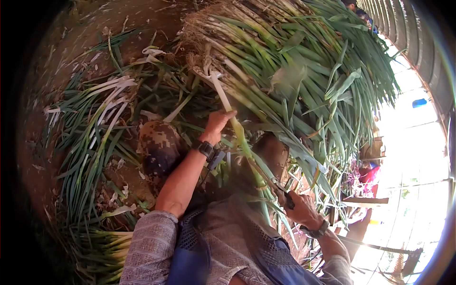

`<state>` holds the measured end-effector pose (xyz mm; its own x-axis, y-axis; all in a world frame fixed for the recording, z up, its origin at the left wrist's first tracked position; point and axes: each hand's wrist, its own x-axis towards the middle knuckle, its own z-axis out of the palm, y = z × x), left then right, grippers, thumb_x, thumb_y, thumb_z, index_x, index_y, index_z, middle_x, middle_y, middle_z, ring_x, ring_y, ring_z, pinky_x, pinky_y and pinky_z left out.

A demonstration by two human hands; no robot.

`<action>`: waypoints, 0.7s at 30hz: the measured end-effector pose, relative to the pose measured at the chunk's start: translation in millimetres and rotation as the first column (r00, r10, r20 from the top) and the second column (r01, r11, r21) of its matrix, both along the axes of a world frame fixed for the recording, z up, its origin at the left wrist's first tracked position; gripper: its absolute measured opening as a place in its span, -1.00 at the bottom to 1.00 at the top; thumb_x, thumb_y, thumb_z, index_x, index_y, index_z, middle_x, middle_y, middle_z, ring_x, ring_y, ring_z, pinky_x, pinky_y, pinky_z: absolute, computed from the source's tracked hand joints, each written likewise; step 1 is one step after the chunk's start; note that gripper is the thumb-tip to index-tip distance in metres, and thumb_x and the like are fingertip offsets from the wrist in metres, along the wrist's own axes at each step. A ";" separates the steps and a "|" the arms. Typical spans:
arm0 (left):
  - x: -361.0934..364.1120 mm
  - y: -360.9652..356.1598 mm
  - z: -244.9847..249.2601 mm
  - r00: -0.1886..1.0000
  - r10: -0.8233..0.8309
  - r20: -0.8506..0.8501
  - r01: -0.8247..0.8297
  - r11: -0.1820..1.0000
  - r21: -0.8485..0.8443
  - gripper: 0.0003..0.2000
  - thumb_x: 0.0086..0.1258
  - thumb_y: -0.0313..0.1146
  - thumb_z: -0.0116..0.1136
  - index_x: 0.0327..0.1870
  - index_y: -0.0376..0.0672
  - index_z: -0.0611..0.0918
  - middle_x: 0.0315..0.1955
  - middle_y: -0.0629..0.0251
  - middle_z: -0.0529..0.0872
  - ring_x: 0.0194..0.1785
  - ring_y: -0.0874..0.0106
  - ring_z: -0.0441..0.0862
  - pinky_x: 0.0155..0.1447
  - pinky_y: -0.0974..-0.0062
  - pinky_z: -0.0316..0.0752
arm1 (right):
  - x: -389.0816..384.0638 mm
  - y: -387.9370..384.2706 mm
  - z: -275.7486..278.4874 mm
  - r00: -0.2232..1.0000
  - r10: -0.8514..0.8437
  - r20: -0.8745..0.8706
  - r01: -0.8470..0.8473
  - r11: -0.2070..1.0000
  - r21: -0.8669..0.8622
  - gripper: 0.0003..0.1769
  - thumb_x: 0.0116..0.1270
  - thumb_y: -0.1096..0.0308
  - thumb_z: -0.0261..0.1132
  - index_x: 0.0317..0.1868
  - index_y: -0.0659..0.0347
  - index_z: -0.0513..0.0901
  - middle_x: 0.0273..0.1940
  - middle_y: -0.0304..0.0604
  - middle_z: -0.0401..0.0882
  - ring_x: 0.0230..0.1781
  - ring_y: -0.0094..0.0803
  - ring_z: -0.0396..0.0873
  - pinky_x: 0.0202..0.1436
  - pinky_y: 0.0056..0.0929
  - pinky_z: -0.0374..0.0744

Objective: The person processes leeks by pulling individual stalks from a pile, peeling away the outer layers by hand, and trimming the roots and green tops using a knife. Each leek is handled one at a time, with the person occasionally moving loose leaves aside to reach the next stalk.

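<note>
My left hand (219, 124) is closed around a large green onion (244, 145). Its white root end points up and away from me, and its green leaves run down toward my lap. My right hand (303, 210) grips a knife (280, 186) by its dark handle. The thin blade lies along or against the leafy part of the stalk; whether it is cutting cannot be made out. Right beside the root end is a big heap of untrimmed green onions (294, 71), with roots at the upper left and leaves at the right.
Cleaned green onions (102, 123) with white stems lie on the soil to the left. Another bundle (111, 251) sits at the lower left. Leaf scraps litter the ground around my knees (159, 145). A ribbed, bright greenhouse-like wall (413, 137) curves along the right.
</note>
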<state>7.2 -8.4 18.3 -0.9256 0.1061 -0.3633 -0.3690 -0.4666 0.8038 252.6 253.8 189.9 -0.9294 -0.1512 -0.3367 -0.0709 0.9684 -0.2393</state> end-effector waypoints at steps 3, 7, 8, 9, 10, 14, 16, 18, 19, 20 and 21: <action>-1.0 1.2 0.1 0.999 -0.006 0.036 0.006 1.000 0.010 -0.71 0.28 -0.21 0.45 -0.20 -0.26 0.70 -0.41 0.32 0.70 -0.47 0.51 0.60 -0.41 0.47 0.50 | -1.6 -5.2 -3.7 0.999 -0.033 -0.012 0.032 0.999 -0.030 -0.82 0.29 0.26 0.28 -0.35 0.17 0.51 -0.60 0.07 0.51 -0.57 0.13 0.52 -0.45 0.03 0.39; -1.9 1.9 1.4 0.998 -0.016 0.062 0.016 1.000 0.011 -0.72 0.29 -0.21 0.44 -0.22 -0.25 0.69 -0.43 0.32 0.70 -0.46 0.50 0.62 -0.38 0.46 0.52 | -2.4 -2.3 -6.7 0.997 -0.079 -0.003 0.079 0.997 -0.018 -0.79 0.34 0.23 0.28 -0.35 0.17 0.52 -0.61 0.07 0.52 -0.60 0.11 0.51 -0.48 0.01 0.39; -1.1 1.5 1.7 0.999 -0.015 0.047 0.015 1.000 0.012 -0.72 0.30 -0.21 0.44 -0.23 -0.25 0.69 -0.43 0.32 0.70 -0.45 0.49 0.63 -0.37 0.46 0.52 | -2.6 0.4 -8.9 0.997 -0.076 -0.013 0.076 0.997 -0.035 -0.78 0.35 0.22 0.28 -0.35 0.17 0.52 -0.61 0.07 0.52 -0.61 0.11 0.50 -0.49 0.00 0.38; -0.1 0.8 3.7 0.999 -0.015 0.032 0.014 1.000 0.013 -0.72 0.30 -0.21 0.43 -0.24 -0.26 0.69 -0.43 0.32 0.70 -0.45 0.48 0.64 -0.37 0.45 0.52 | -4.6 1.3 -7.7 0.997 -0.074 -0.014 0.073 0.997 -0.035 -0.78 0.35 0.22 0.28 -0.35 0.17 0.52 -0.61 0.07 0.52 -0.61 0.11 0.50 -0.49 0.00 0.38; 1.3 0.4 5.8 0.999 -0.015 0.031 0.014 1.000 0.015 -0.72 0.30 -0.21 0.43 -0.24 -0.26 0.69 -0.43 0.32 0.70 -0.45 0.48 0.64 -0.37 0.45 0.52 | -5.9 1.8 -5.4 0.997 -0.070 -0.012 0.070 0.997 -0.035 -0.78 0.35 0.21 0.28 -0.35 0.17 0.52 -0.61 0.08 0.52 -0.61 0.11 0.50 -0.49 0.01 0.38; 0.3 0.5 3.0 0.999 -0.041 0.023 0.041 0.999 0.012 -0.72 0.29 -0.21 0.44 -0.23 -0.26 0.68 -0.41 0.29 0.71 -0.43 0.47 0.64 -0.34 0.44 0.54 | -12.7 -5.9 -0.3 0.997 -0.077 -0.016 0.076 0.997 -0.033 -0.75 0.35 0.20 0.29 -0.36 0.18 0.51 -0.62 0.07 0.51 -0.61 0.11 0.51 -0.49 0.04 0.38; 0.5 0.0 4.8 0.998 -0.051 0.031 0.051 0.999 0.005 -0.71 0.29 -0.20 0.44 -0.24 -0.26 0.68 -0.40 0.29 0.71 -0.42 0.48 0.64 -0.31 0.44 0.54 | -18.1 -7.9 -2.1 0.997 -0.072 0.004 0.072 0.997 -0.013 -0.70 0.38 0.13 0.28 -0.32 0.20 0.53 -0.59 0.09 0.54 -0.58 0.09 0.54 -0.46 -0.01 0.42; 1.6 0.4 4.1 0.997 -0.068 0.042 0.067 0.997 0.033 -0.63 0.27 -0.20 0.42 -0.13 -0.37 0.71 -0.32 0.25 0.72 -0.25 0.46 0.59 -0.05 0.41 0.47 | -26.1 -9.2 -6.1 0.998 -0.066 0.024 0.066 0.998 0.007 -0.64 0.41 0.05 0.26 -0.29 0.23 0.56 -0.55 0.10 0.56 -0.55 0.06 0.56 -0.43 -0.07 0.46; 0.8 0.8 1.4 0.997 -0.066 0.040 0.065 0.997 0.033 -0.63 0.27 -0.20 0.42 -0.13 -0.37 0.71 -0.32 0.25 0.72 -0.25 0.46 0.59 -0.05 0.41 0.47 | -32.0 -9.5 -10.0 0.998 -0.055 -0.006 0.055 0.998 0.001 -0.64 0.41 0.06 0.26 -0.29 0.23 0.56 -0.56 0.10 0.56 -0.55 0.07 0.56 -0.43 -0.06 0.46; -0.2 0.7 -0.6 0.996 -0.073 0.048 0.071 0.997 0.042 -0.65 0.28 -0.19 0.44 -0.14 -0.33 0.70 -0.35 0.27 0.71 -0.25 0.45 0.64 -0.15 0.37 0.56 | -38.5 -9.8 -13.7 0.998 -0.042 -0.036 0.042 0.999 -0.004 -0.64 0.41 0.06 0.26 -0.29 0.23 0.56 -0.56 0.09 0.55 -0.54 0.07 0.56 -0.43 -0.06 0.45; -1.8 0.5 -4.8 0.995 -0.079 0.056 0.076 0.996 0.050 -0.66 0.29 -0.18 0.45 -0.16 -0.30 0.68 -0.38 0.29 0.70 -0.25 0.43 0.68 -0.25 0.34 0.64 | -46.3 -14.9 -13.1 0.996 -0.025 -0.080 0.020 0.998 -0.066 -0.67 0.39 0.08 0.26 -0.19 0.21 0.61 -0.52 0.12 0.59 -0.51 0.11 0.58 -0.42 -0.04 0.47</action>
<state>5.5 -7.9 13.6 -0.8916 0.1954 -0.4085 -0.4506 -0.4722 0.7576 206.3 238.9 176.8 -0.9566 -0.1490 -0.2502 -0.0709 0.9525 -0.2962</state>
